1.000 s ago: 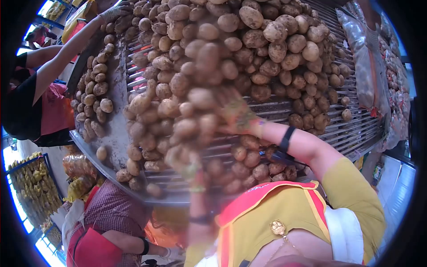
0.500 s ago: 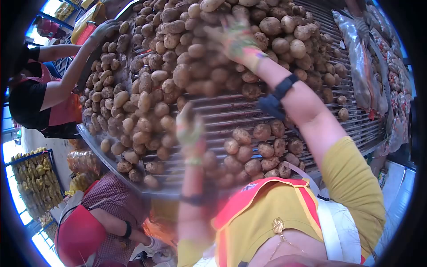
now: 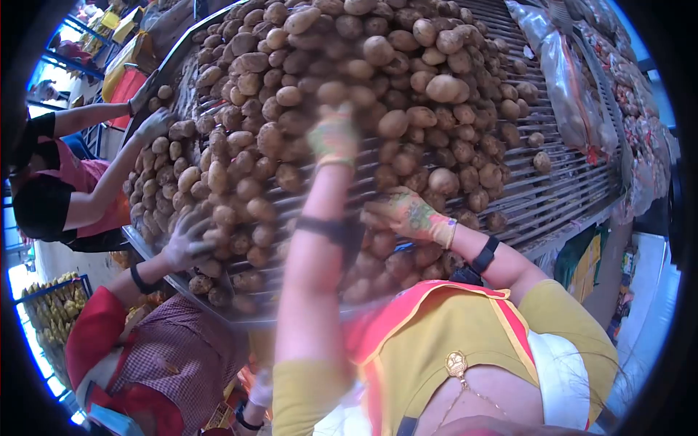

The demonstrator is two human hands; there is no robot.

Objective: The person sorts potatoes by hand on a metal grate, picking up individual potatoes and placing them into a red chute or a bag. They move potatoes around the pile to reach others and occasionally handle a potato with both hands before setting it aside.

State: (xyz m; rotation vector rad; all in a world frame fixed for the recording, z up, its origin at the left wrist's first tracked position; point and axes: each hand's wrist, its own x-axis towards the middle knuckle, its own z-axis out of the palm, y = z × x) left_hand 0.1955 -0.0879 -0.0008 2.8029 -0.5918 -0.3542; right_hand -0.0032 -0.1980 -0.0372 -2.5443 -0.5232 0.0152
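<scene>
A large heap of dusty potatoes (image 3: 443, 89) covers much of a slatted metal table (image 3: 582, 196). My left hand (image 3: 334, 136), in a patterned glove, reaches forward against the near side of the heap; motion smears its fingers. Closer to my body, my right hand (image 3: 411, 216), gloved alike, rests palm down with fingers stretched to the left. Its fingertips touch a smaller group of potatoes (image 3: 396, 265) by the table's near edge. Blurred potatoes lie just beyond my left hand.
At the left, a co-worker's gloved hand (image 3: 155, 125) touches potatoes. Another co-worker's gloved hand (image 3: 187, 243) reaches over the table's near-left corner. Plastic bags (image 3: 574, 94) lie along the right side, and filled bags (image 3: 62, 312) stand on a rack at lower left.
My left hand has moved forward to the heap. My right hand has come back from the heap towards my body. The lower-left co-worker's hand now reaches onto the potatoes.
</scene>
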